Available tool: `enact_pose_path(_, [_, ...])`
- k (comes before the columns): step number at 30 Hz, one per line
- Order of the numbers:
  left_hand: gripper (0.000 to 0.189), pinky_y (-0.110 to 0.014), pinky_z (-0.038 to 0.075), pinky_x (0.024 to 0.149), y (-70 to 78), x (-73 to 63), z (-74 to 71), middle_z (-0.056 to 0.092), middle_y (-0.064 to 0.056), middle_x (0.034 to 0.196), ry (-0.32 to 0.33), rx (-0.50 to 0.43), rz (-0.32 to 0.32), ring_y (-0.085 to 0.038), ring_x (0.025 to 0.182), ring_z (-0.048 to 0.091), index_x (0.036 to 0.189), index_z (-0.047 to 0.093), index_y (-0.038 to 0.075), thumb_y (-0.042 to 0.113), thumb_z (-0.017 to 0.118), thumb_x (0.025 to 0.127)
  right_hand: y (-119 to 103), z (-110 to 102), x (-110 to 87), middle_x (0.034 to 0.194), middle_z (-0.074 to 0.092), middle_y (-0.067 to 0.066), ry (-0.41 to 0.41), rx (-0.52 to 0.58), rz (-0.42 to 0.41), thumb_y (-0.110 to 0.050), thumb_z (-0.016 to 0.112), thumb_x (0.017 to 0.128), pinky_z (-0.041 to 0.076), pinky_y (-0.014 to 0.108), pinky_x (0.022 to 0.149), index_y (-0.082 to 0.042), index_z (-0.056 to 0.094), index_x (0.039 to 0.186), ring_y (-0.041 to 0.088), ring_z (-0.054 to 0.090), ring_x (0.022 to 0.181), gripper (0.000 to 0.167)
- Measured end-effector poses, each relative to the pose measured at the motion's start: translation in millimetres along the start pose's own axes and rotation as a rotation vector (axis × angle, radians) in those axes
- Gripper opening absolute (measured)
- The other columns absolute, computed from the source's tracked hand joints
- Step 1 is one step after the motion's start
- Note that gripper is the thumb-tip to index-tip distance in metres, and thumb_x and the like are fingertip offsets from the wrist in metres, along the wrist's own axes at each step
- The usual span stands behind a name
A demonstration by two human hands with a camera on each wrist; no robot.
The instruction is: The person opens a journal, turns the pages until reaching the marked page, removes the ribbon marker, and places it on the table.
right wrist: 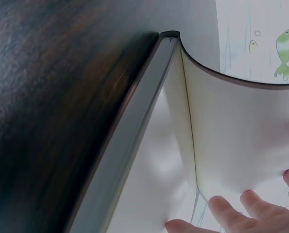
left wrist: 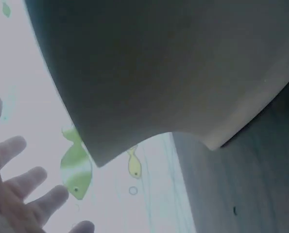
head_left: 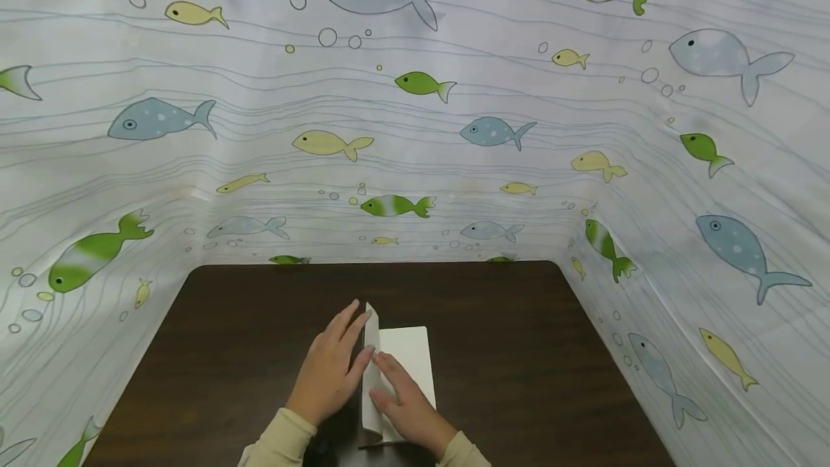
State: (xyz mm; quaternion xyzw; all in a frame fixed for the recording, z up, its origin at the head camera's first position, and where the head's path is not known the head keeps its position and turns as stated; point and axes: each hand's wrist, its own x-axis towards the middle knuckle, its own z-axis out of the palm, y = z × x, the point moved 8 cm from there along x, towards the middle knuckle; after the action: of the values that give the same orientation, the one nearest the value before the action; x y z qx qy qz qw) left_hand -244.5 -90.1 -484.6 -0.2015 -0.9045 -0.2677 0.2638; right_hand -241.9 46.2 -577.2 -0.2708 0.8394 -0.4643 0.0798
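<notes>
A notebook (head_left: 408, 352) with blank white pages lies on the dark table. Its flexible front cover (head_left: 371, 395) stands up along the spine, bowed in the right wrist view. My left hand (head_left: 333, 370) is on the cover's outer side, its fingers straight and spread; in the left wrist view they show beside the bent cover (left wrist: 149, 87). From the page side, my right hand (head_left: 411, 406) reaches over the notebook, fingers extended, with fingertips (right wrist: 219, 204) right at the inside of the raised cover. The page block (right wrist: 149, 160) lies flat beneath.
The dark wooden table (head_left: 519, 352) has rounded far corners. A white curtain (head_left: 415, 171) printed with fish surrounds it at the back and both sides. A dark object (head_left: 320, 449) shows at the table's near edge, by the left sleeve.
</notes>
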Motion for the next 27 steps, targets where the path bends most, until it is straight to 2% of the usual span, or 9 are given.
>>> enact_pose_path(2, [0.054,-0.064,0.048,0.094,6.5,2.1,3.8,0.047,-0.016,0.153,-0.047,0.022,0.050,-0.037,0.135,0.050,0.144,0.056,0.010,0.028,0.071,0.096,-2,0,0.2,0.163,0.031,0.017,-0.005,-0.031,-0.003,-0.042,0.046,0.108,0.035,0.065,0.110,-0.016,0.035,0.159,0.043,0.033,0.146,0.059])
enact_pose_path(5, [0.045,-0.060,0.050,0.093,7.1,-2.9,13.9,0.056,-0.012,0.146,-0.148,0.098,0.090,-0.034,0.132,0.053,0.135,0.065,0.013,0.029,0.074,0.094,-5,1,-0.1,0.162,0.032,0.018,-0.011,-0.083,-0.008,-0.043,0.045,0.108,0.037,0.062,0.109,-0.015,0.037,0.158,0.042,0.036,0.145,0.058])
enact_pose_path(7, [0.037,-0.058,0.050,0.094,3.0,-9.1,21.2,0.059,-0.008,0.143,-0.217,0.148,0.091,-0.033,0.131,0.055,0.127,0.070,0.016,0.030,0.074,0.094,-5,2,-1.4,0.160,0.034,0.019,-0.014,-0.122,-0.011,-0.042,0.046,0.108,0.040,0.060,0.108,-0.016,0.039,0.157,0.042,0.039,0.143,0.056])
enact_pose_path(9, [0.030,-0.059,0.049,0.095,-2.6,-14.8,25.4,0.060,-0.006,0.142,-0.257,0.186,0.070,-0.033,0.131,0.055,0.121,0.073,0.017,0.030,0.073,0.094,-3,2,-3.0,0.159,0.037,0.018,-0.017,-0.150,-0.004,-0.040,0.048,0.107,0.043,0.057,0.107,-0.017,0.041,0.156,0.040,0.042,0.141,0.055])
enact_pose_path(13, [0.026,-0.068,0.042,0.101,-10.4,-22.1,27.7,0.057,-0.010,0.145,-0.249,0.220,0.039,-0.038,0.137,0.048,0.114,0.074,0.017,0.032,0.073,0.093,2,1,-5.8,0.157,0.040,0.015,-0.026,-0.185,0.008,-0.039,0.051,0.107,0.045,0.054,0.106,-0.019,0.045,0.154,0.037,0.045,0.140,0.052])
enact_pose_path(18, [0.033,-0.070,0.036,0.105,-16.7,-31.2,36.4,0.053,-0.009,0.150,-0.258,0.258,0.063,-0.037,0.142,0.043,0.113,0.072,0.017,0.041,0.073,0.092,13,-3,-9.8,0.157,0.042,0.012,-0.005,-0.265,0.037,-0.037,0.055,0.105,0.044,0.053,0.107,-0.018,0.052,0.149,0.034,0.044,0.141,0.047])
enact_pose_path(20, [0.034,-0.069,0.038,0.104,-21.9,-37.2,41.7,0.053,-0.008,0.150,-0.284,0.261,0.063,-0.034,0.142,0.044,0.116,0.070,0.015,0.041,0.071,0.094,19,-7,-11.9,0.156,0.043,0.011,0.017,-0.313,0.057,-0.034,0.058,0.104,0.044,0.052,0.107,-0.018,0.056,0.145,0.033,0.045,0.141,0.044])
enact_pose_path(22, [0.037,-0.067,0.041,0.102,-28.5,-43.9,44.8,0.053,-0.007,0.150,-0.300,0.252,0.038,-0.032,0.141,0.046,0.124,0.068,0.014,0.038,0.070,0.095,23,-12,-14.1,0.153,0.047,0.012,0.052,-0.374,0.057,-0.029,0.062,0.102,0.046,0.050,0.107,-0.016,0.061,0.139,0.032,0.047,0.140,0.040])
enact_pose_path(27, [0.042,-0.070,0.044,0.098,-42.1,-56.4,48.9,0.052,-0.008,0.151,-0.294,0.178,-0.037,-0.033,0.140,0.047,0.139,0.062,0.020,0.030,0.065,0.098,37,-29,-20.8,0.147,0.053,0.015,0.154,-0.512,0.085,-0.021,0.066,0.098,0.048,0.050,0.104,-0.008,0.066,0.129,0.034,0.051,0.135,0.034])
